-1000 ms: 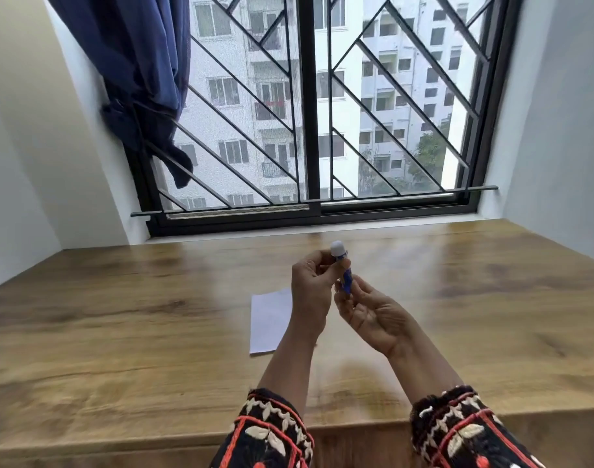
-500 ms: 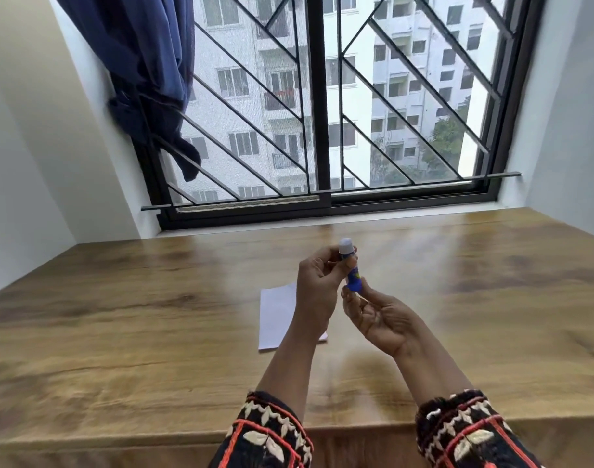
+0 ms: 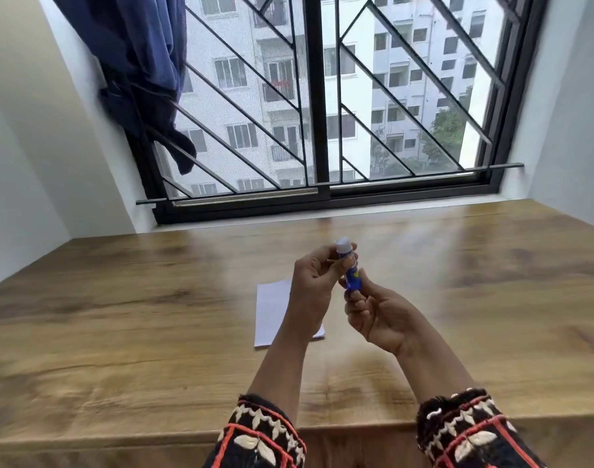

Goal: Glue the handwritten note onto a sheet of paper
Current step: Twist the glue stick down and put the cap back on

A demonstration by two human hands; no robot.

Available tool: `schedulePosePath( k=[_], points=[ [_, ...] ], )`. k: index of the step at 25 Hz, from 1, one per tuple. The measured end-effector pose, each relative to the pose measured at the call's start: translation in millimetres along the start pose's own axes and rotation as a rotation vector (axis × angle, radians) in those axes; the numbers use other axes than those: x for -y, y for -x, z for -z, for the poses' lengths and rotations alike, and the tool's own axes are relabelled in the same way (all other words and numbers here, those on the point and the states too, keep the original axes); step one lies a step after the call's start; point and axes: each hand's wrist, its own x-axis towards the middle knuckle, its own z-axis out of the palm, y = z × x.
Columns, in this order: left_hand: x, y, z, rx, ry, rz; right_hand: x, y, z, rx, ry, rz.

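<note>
A blue glue stick (image 3: 351, 271) with a white cap stands nearly upright above the table, held between both hands. My left hand (image 3: 314, 287) pinches its upper part by the cap. My right hand (image 3: 378, 317) grips its lower end from underneath. Beneath my left wrist a white sheet of paper (image 3: 272, 312) lies flat on the wooden table (image 3: 137, 315); my left forearm hides its right part. No handwritten note can be made out.
A barred window (image 3: 317, 130) runs along the table's far edge, with a dark blue curtain (image 3: 137, 62) bunched at its left. White walls close in both sides. The table's front edge (image 3: 120, 440) lies just in front of my patterned sleeves.
The view has tilted and shifted a little. Both hands keep the glue stick in the same grip, and the paper has not moved on the table.
</note>
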Motion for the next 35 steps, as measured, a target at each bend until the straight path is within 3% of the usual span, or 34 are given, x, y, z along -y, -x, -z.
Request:
schedulePosePath(
  k=[9,15,19,26,29,32,35],
  points=[
    [-2.6,1.8,1.3,-0.142,0.019,-0.006,-4.4,1.5,3.5,0.121,-0.072,0.154],
    [-3.8,2.6,9.0,-0.083,-0.017,-0.038,-2.2,5.2,-2.9,0.04,0.059,-0.014],
    [-4.1,3.2,8.0,-0.01,-0.012,-0.04,-1.9,4.8,-6.1,0.062,0.015,-0.047],
    [-2.8,3.8,5.4,-0.073,-0.01,-0.041,-3.8,1.3,-0.2,0.12,-0.14,0.064],
    [-2.5,4.1,5.7,-0.094,-0.022,-0.042,-4.8,-0.2,2.9,0.121,-0.077,0.156],
    [-4.5,4.7,6.7,-0.05,-0.031,-0.048,-3.9,1.6,4.0,0.151,-0.059,0.109],
    [-3.9,6.9,6.1,-0.007,-0.042,-0.052,-1.2,1.3,0.7,0.07,0.032,0.017]
  ],
)
